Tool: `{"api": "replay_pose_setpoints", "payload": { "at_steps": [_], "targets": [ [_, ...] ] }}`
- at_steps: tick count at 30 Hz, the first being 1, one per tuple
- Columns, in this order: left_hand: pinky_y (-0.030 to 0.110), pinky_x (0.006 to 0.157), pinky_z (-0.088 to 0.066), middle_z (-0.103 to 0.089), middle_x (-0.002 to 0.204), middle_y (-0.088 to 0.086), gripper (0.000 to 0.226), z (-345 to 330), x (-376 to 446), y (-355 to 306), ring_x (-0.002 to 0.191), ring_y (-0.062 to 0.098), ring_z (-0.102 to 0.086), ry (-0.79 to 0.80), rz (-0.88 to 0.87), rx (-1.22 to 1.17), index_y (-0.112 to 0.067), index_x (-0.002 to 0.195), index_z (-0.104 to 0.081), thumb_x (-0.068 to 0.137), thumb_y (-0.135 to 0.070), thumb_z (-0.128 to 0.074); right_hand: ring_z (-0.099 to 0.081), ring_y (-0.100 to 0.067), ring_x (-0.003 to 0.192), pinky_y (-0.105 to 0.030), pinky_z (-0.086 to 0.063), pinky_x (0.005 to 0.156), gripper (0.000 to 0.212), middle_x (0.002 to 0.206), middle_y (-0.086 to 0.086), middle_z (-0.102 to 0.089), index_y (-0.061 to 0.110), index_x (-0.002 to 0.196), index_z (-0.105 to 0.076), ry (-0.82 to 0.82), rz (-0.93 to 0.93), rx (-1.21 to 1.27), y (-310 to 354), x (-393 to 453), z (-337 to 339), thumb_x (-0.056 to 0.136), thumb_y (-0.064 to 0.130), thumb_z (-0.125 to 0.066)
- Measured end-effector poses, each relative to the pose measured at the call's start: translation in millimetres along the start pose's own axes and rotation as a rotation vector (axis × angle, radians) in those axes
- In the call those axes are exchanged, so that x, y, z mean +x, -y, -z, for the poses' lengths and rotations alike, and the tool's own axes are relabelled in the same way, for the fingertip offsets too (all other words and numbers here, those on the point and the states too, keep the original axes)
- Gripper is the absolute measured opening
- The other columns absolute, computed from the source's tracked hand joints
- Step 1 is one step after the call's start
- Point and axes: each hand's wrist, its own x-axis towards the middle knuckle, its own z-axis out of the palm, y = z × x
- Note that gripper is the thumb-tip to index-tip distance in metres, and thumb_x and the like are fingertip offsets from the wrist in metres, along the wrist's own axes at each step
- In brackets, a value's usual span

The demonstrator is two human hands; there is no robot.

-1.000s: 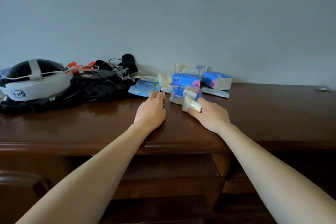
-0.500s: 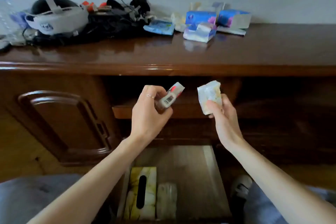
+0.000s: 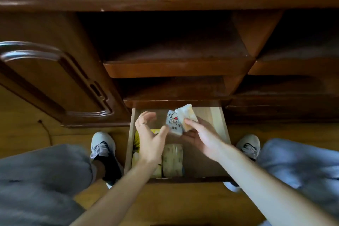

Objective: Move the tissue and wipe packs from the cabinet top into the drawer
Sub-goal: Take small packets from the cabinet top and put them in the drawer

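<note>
Pale wood drawer (image 3: pixel 218 124) open; right hand (image 3: pixel 200 134) gripping two small packs (image 3: pixel 180 121) at 12 o'clock, left hand (image 3: pixel 150 134) splayed empty; next: release inside.

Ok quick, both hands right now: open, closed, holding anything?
Left hand: open, fingers spread, holding nothing, over the drawer.
Right hand: closed on two small tissue packs.

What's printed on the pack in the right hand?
Head view: the white tissue pack shows a cartoon rabbit outline with a red mark; right hand grips it.
</note>
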Motion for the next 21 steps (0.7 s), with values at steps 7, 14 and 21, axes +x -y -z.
{"api": "replay_pose_setpoints", "payload": {
  "at_steps": [7, 14, 21],
  "targets": [
    [0.031, 0.080, -0.061, -0.079, 0.105, 0.007, 0.030, -1.5, 11.2, 14.1, 0.100, 0.023, -0.076, 0.184, 0.476, -0.272, -0.011, 0.124, -0.068, 0.094, -0.009, -0.070, -0.052, 0.000, 0.123, -0.026, -0.044, 0.101, 0.066, 0.132, 0.025, -0.054, 0.047, 0.150, -0.038, -0.053, 0.092, -0.468, -26.1, 5.2, -0.7, 0.089, 0.064, -0.057],
    [0.027, 0.076, -0.060, -0.071, 0.112, 0.013, 0.042, -7.5, 12.4, 28.6, 0.093, 0.015, -0.075, 0.130, 0.562, -0.361, -0.020, 0.129, -0.055, 0.094, 0.001, -0.062, -0.062, 0.009, 0.105, -0.014, -0.053, 0.076, 0.021, 0.108, 0.036, -0.065, 0.069, 0.115, -0.056, -0.012, 0.129, -0.526, -48.7, 17.8, 4.8, 0.099, 0.055, -0.053],
    [0.019, 0.060, -0.047, -0.063, 0.117, -0.007, 0.038, 28.8, 43.3, 69.0, 0.073, 0.000, -0.061, 0.106, 0.300, 0.494, -0.022, 0.136, -0.052, 0.098, -0.022, -0.059, -0.060, -0.011, 0.099, -0.025, -0.054, 0.068, 0.038, 0.134, -0.002, -0.048, 0.029, 0.134, -0.035, -0.159, 0.032, -0.768, -51.4, 93.7, 51.8, 0.103, 0.036, -0.056]
  ]
}}
